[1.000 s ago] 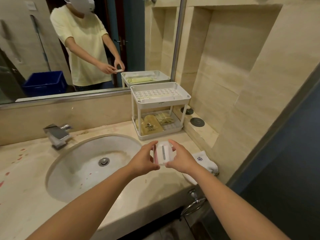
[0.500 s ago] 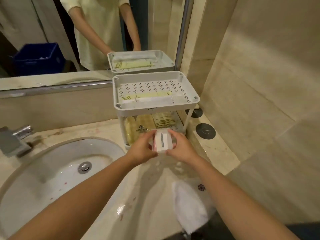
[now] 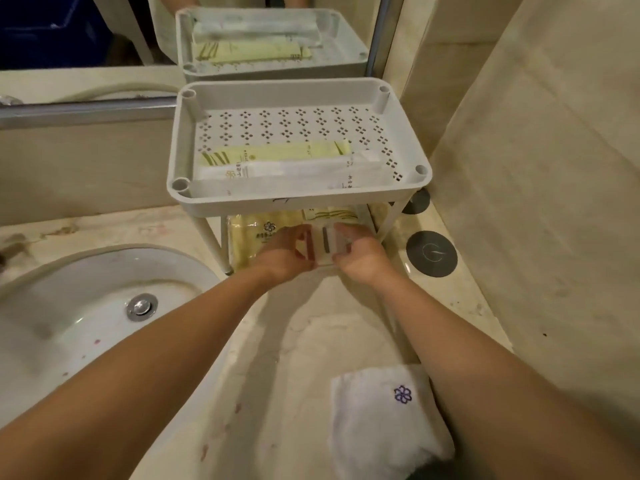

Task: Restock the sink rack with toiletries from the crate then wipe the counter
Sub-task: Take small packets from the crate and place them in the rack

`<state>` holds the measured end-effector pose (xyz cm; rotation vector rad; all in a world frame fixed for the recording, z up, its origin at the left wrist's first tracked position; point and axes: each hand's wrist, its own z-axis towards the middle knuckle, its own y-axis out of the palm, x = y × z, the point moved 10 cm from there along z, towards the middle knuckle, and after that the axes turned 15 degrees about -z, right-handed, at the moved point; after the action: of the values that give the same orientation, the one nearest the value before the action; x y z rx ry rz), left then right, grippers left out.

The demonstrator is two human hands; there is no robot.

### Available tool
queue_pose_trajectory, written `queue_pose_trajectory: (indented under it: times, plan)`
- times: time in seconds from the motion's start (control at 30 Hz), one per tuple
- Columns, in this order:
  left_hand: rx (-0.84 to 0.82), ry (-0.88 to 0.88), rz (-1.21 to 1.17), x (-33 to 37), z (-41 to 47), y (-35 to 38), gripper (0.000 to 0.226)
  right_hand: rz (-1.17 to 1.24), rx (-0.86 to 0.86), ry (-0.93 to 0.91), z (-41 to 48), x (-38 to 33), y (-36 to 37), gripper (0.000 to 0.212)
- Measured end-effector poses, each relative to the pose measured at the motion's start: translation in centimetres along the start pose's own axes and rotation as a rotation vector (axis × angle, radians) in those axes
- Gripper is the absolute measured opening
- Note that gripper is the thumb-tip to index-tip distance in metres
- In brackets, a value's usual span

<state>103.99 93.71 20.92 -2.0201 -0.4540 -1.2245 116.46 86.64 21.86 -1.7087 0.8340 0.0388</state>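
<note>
A small white packet with a dark stripe is held between both hands at the front of the lower shelf of the white two-tier rack. My left hand pinches its left edge and my right hand pinches its right edge. The rack's top tray holds a yellow-green sachet and white wrapped sticks. On the lower shelf lie a yellow pouch with a flower logo and a striped sachet, partly hidden by the top tray.
A folded white towel with a purple flower lies on the marble counter near the front edge. The round sink is at the left. A dark round disc sits right of the rack, close to the tiled wall.
Both hands have carried the packet forward from above the counter to the lower shelf's front. My view has moved closer and tilted down over the rack.
</note>
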Motion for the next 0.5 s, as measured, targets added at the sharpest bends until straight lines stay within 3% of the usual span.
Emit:
queue_pose_trajectory:
  times: [0.07, 0.23, 0.5]
  plan:
    - [-0.008, -0.017, -0.036, -0.4, 0.7, 0.3, 0.067, -0.079, 0.005, -0.013, 0.8, -0.1, 0.1, 0.058]
    - [0.005, -0.023, -0.002, -0.9, 1.7, 0.7, 0.025, -0.198, -0.007, -0.031, 2.1, -0.1, 0.8, 0.054]
    - [0.018, -0.071, 0.049, -1.1, 2.3, 1.1, 0.030, -0.267, -0.039, -0.018, 3.5, 0.6, 1.8, 0.055]
